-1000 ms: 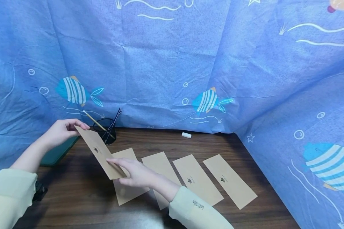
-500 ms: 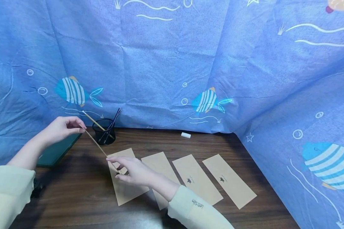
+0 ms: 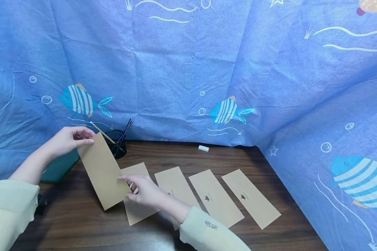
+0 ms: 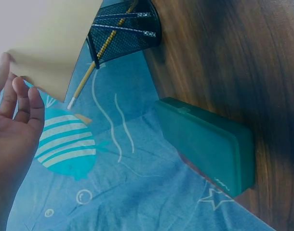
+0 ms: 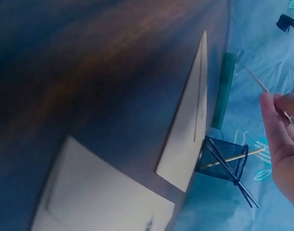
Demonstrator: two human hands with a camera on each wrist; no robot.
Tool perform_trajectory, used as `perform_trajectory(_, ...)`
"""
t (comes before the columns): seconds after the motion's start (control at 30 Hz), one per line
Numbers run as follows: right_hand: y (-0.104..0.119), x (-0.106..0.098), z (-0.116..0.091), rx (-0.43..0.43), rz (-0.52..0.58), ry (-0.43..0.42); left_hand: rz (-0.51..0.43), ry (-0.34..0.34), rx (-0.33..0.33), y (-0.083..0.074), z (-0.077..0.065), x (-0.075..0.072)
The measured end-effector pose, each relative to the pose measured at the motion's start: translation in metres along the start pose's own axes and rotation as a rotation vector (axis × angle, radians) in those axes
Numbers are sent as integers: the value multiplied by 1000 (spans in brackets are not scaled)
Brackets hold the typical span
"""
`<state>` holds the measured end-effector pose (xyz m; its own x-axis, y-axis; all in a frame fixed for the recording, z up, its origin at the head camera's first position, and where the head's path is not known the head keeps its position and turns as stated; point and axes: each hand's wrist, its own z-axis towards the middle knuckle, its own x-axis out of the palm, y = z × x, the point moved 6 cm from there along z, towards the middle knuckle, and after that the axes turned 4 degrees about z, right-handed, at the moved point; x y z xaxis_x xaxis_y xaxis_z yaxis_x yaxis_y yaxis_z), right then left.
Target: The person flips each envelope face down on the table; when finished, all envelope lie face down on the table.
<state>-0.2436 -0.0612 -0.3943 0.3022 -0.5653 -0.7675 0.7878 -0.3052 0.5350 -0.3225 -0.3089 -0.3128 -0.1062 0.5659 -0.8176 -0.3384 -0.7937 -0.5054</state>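
A plain tan side of a brown paper envelope (image 3: pixel 104 170) faces the head view, tilted above the table's left part. At its top corner my left hand (image 3: pixel 69 140) pinches it; the left wrist view shows the thumb over the paper (image 4: pixel 50 43) and the other fingers bent beside it. My right hand (image 3: pixel 149 191) pinches the right edge low down between index finger and thumb. In the right wrist view that hand (image 5: pixel 287 130) sits at the right border, with a thin edge between its fingers. Several similar envelopes (image 3: pixel 218 198) lie slanted in a row, some with a small dark print.
Behind the held envelope stands a black mesh pen cup (image 3: pixel 120 150) with a yellow pencil and dark sticks. A green case (image 4: pixel 205 144) lies at the left. A white eraser (image 3: pixel 203 148) sits near the back edge. A blue fish-print curtain (image 3: pixel 176 69) surrounds the wooden table.
The held envelope has turned over: its printed side showed first, then it was edge-on, and now its plain side faces the head view. Both hands stay nearly in place.
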Motion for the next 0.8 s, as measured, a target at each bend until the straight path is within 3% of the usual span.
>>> perform_trajectory(0.2, -11, 14, -1, 153, 193, -15, 33, 90, -8, 10, -1, 9)
perform_trajectory(0.27, -13, 19, 1, 180, 212, -2, 43, 123, 2, 13, -2, 13)
perform_trajectory(0.4, -12, 28, 6, 184, 155, 76, 51, 162, 8, 18, -5, 22)
perform_trajectory(0.6, -9, 42, 10, 160, -21, 246, 74, 219, -13, 31, -12, 42)
perform_trajectory(0.8, -7, 51, 15, 98, -178, 318, 72, 252, 13, 39, -16, 61)
